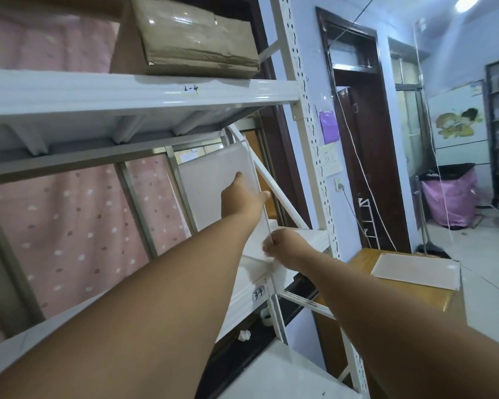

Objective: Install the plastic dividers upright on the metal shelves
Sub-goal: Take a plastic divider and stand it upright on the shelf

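A translucent white plastic divider (213, 182) stands nearly upright on the white metal shelf (251, 272) marked 3-4, at its right end under the shelf marked 2-4 (144, 90). My left hand (242, 197) reaches deep into the bay and grips the divider's front edge about halfway up, thumb on its left face. My right hand (283, 246) pinches the same edge lower down, close to the shelf's front lip. More dividers (415, 270) lie flat in a stack on a wooden desk to the right.
A taped cardboard parcel (196, 36) sits on the upper shelf. A diagonal white brace (274, 185) crosses just right of the divider, beside the perforated upright (308, 110). Pink dotted curtain hangs behind the shelving. A doorway, cables and a pink-lined bin (450, 197) are at the right.
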`<state>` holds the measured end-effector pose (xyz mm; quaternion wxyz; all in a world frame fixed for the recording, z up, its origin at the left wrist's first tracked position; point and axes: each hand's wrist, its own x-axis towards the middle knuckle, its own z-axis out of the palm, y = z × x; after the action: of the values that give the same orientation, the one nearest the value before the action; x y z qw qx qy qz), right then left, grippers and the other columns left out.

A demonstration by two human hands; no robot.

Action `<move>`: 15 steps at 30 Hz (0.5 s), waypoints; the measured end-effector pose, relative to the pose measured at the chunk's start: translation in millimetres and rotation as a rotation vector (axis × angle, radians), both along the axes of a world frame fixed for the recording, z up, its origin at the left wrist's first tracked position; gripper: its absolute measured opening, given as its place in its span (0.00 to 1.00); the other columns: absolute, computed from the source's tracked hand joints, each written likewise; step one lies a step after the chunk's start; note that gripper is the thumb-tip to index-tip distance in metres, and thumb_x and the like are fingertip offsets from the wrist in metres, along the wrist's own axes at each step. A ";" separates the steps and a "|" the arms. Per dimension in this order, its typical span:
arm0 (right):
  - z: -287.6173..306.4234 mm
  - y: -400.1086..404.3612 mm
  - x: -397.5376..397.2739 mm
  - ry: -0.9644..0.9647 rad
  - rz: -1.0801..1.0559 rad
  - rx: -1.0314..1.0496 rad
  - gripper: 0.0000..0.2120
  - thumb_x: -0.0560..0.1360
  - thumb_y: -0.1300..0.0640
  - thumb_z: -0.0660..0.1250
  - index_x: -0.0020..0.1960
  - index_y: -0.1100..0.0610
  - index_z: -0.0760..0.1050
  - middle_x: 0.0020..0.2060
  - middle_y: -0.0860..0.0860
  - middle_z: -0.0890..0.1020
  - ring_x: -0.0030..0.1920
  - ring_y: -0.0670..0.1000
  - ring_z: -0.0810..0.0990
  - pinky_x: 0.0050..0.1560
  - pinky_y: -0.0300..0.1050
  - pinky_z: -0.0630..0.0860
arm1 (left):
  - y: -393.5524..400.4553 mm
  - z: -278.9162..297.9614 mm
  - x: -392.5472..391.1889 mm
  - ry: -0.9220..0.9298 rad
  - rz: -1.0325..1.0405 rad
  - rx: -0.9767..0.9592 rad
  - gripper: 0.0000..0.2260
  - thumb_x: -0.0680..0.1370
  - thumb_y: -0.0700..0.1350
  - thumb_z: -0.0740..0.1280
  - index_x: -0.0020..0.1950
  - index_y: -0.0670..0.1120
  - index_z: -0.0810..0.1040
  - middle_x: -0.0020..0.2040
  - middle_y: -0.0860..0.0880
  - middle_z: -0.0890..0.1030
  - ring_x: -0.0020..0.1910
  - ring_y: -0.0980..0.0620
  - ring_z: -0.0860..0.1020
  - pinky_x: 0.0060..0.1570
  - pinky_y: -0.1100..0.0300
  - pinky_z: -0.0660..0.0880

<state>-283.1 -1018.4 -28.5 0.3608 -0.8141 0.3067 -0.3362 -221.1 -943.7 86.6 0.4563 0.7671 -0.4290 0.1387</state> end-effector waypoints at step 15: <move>-5.3 32.2 -26.5 0.110 -0.196 0.048 0.41 0.68 0.35 0.73 0.71 0.59 0.66 0.60 0.54 0.79 0.47 0.51 0.75 0.37 0.43 0.71 | 98.2 -36.1 40.4 0.157 -0.027 0.174 0.51 0.72 0.69 0.71 0.85 0.48 0.52 0.84 0.46 0.58 0.81 0.42 0.62 0.77 0.44 0.64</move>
<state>-309.6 -986.2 -33.8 0.3280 -0.7886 0.4120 -0.3173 -180.7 -845.5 50.6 0.4220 0.8064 -0.4128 0.0343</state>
